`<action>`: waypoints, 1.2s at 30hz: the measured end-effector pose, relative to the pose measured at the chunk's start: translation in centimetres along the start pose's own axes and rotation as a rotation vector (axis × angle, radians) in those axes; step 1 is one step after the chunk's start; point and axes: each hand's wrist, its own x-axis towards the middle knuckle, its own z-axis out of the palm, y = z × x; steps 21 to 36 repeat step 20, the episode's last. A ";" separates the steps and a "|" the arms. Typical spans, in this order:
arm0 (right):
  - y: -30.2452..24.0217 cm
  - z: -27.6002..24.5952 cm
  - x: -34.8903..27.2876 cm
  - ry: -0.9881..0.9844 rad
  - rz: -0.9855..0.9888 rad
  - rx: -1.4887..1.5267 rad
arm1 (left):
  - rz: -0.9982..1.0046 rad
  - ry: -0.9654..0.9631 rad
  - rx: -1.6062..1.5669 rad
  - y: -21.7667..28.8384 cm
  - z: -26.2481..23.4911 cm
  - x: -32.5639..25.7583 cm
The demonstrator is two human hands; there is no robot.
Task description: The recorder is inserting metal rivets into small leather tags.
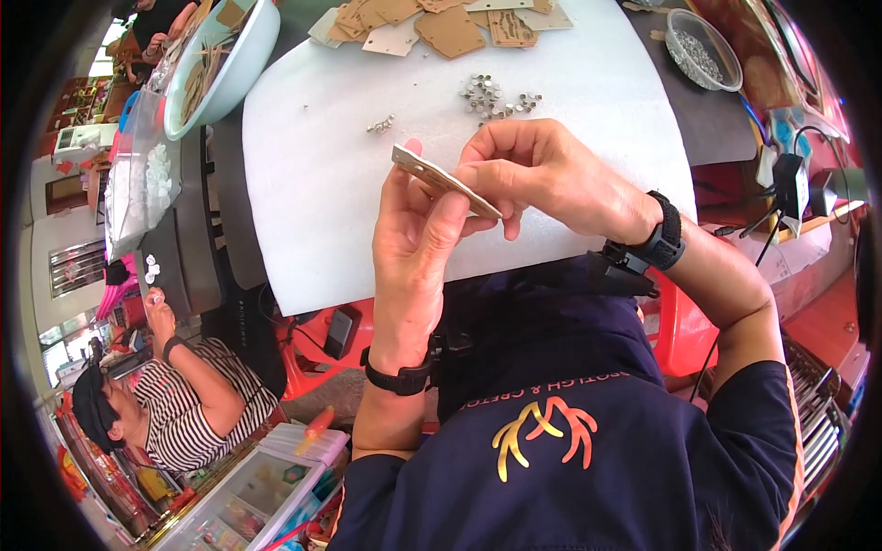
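Observation:
My left hand point(415, 248) holds a small brown cardboard piece point(445, 180) tilted between thumb and fingers, above a white sheet point(317, 202). The piece has a pale edge and a hole near its upper end. Against its right side, my right hand point(551, 174) is closed in a pinch of thumb and index finger. Whatever sits between those fingertips is hidden. Just beyond the hands, several small round silver pieces point(485, 95) lie in a loose cluster. A smaller heap of tiny silver bits point(381, 123) is to their left.
Brown and pale cardboard pieces point(448, 33) are heaped at the far edge. A clear bowl point(732, 81) of small metal parts stands far right, a pale blue basin point(243, 69) far left. Cables point(767, 220) hang at right. A person in a striped shirt point(207, 404) works at left.

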 end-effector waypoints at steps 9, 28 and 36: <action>-0.2 0.5 -0.7 0.037 -0.065 -0.184 | -0.009 0.008 0.130 0.1 -0.1 -0.4; 0.9 -0.1 -1.5 0.065 -0.294 -0.085 | -0.034 -0.127 -0.032 0.8 -0.7 -0.5; 0.9 -0.1 -1.5 0.065 -0.294 -0.085 | -0.034 -0.127 -0.032 0.8 -0.7 -0.5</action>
